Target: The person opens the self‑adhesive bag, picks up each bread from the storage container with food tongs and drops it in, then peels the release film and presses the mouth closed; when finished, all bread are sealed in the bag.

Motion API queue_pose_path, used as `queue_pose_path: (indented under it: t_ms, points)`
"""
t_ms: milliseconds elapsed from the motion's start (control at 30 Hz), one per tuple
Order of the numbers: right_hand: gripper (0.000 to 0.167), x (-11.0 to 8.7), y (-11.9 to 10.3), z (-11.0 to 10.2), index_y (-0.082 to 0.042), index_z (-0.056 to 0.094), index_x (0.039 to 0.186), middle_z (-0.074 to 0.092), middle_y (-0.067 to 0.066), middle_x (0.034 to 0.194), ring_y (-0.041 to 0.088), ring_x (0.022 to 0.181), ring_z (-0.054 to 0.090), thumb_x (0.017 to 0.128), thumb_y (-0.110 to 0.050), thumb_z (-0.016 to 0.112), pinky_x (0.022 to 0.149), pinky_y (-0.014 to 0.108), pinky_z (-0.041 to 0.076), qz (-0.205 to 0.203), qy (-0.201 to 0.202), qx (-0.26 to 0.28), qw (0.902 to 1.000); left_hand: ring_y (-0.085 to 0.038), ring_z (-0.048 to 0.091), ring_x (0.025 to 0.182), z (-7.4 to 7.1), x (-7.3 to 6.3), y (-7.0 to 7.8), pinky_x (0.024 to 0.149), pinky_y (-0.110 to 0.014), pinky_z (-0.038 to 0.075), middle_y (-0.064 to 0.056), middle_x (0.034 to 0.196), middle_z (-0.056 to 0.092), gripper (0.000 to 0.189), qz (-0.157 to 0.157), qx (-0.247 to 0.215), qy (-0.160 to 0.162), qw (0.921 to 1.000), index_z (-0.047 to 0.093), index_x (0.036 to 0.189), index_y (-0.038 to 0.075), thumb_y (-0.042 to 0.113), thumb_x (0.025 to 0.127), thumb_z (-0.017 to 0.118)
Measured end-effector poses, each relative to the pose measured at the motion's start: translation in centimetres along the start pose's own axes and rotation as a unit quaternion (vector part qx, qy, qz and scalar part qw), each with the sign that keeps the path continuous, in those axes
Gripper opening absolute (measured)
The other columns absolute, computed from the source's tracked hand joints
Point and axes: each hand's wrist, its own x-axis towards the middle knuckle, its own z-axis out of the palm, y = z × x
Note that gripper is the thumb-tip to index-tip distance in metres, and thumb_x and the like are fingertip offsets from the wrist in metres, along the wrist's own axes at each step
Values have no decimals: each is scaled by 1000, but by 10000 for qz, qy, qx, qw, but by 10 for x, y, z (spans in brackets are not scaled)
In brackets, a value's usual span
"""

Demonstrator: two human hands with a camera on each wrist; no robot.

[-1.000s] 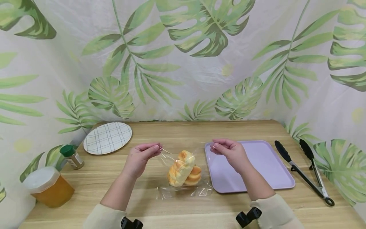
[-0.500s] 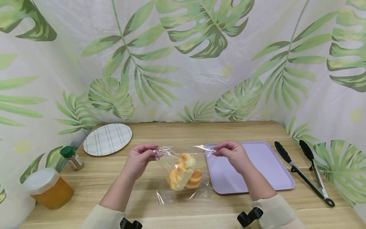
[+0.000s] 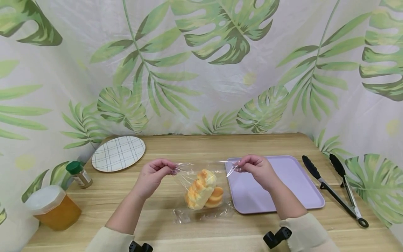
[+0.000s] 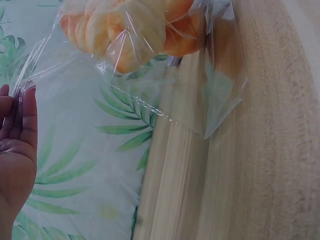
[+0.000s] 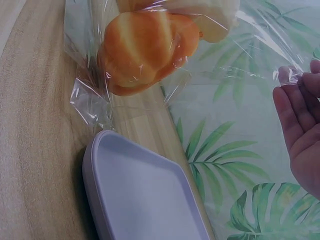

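Observation:
A clear plastic bag (image 3: 184,217) stands at the middle front of the table, its top edge stretched between both hands. Inside it are a long pale-and-golden bread loaf (image 3: 201,189) and a smaller orange-brown bun (image 3: 214,197) leaning beside it. My left hand (image 3: 155,175) pinches the bag's upper left corner between thumb and fingers. At the upper right corner, my right hand (image 3: 257,170) pinches the plastic the same way, over the near-left part of the lilac tray. The right wrist view shows the bun (image 5: 145,50) through the film, with the bag's lower corner near the tray.
The lilac tray (image 3: 292,189) lies right of the bag, with black-tipped tongs (image 3: 338,196) beyond it. On the left are a checked oval plate (image 3: 119,154), a green-capped spice jar (image 3: 79,175) and a lidded amber container (image 3: 55,210). A leaf-print cloth (image 3: 214,87) hangs behind the table (image 3: 220,147).
The bag's top edge, slack and hard to see earlier, is now drawn out between the hands. Both hands have shifted only slightly, and the loaf and bun sit a little lower in view.

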Motion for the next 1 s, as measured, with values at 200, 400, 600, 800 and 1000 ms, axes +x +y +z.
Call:
queue_pose_path:
  t_ms: [200, 400, 600, 800, 1000]
  points:
    - [47, -1, -1, -1, -27, 67, 83, 73, -15, 89, 0, 87, 68, 89, 15, 47, 77, 17, 57, 78, 13, -161, 9998, -2, 69, 82, 4, 1, 6, 80, -19, 57, 12, 86, 74, 29, -280, -105, 122, 9995, 72, 87, 17, -2, 95, 52]
    - [46, 0, -2, -2, -27, 67, 84, 73, -14, 89, 1, 88, 69, 90, 14, 48, 79, 18, 57, 150, -8, -178, 9997, -3, 66, 80, 6, 3, 6, 78, -18, 57, 12, 84, 73, 17, -794, 280, 488, 9953, 72, 85, 20, 3, 86, 72]
    - [45, 0, -3, -3, -25, 67, 84, 74, -14, 90, 1, 89, 70, 90, 15, 47, 80, 18, 57, 136, -69, -182, 9997, -2, 68, 81, 5, 2, 8, 77, -18, 58, 11, 86, 74, 11, -765, 501, 378, 9951, 69, 97, -4, -1, 87, 69]
    - [42, -1, -5, -5, -25, 66, 84, 72, -15, 91, 0, 91, 68, 92, 13, 48, 82, 16, 56, 179, -88, -340, 9992, 1, 67, 81, 8, 2, 12, 75, -15, 57, 14, 86, 73, 27, -622, 733, 349, 9948, 60, 106, -21, -3, 87, 67]
    - [32, -2, -10, -7, -16, 64, 85, 72, -15, 94, -1, 95, 68, 95, 9, 47, 85, 16, 55, 234, -162, -629, 9976, 2, 66, 81, 11, 2, 13, 75, -15, 56, 18, 84, 72, 27, -649, 753, 384, 9943, 60, 107, -21, -3, 87, 67]
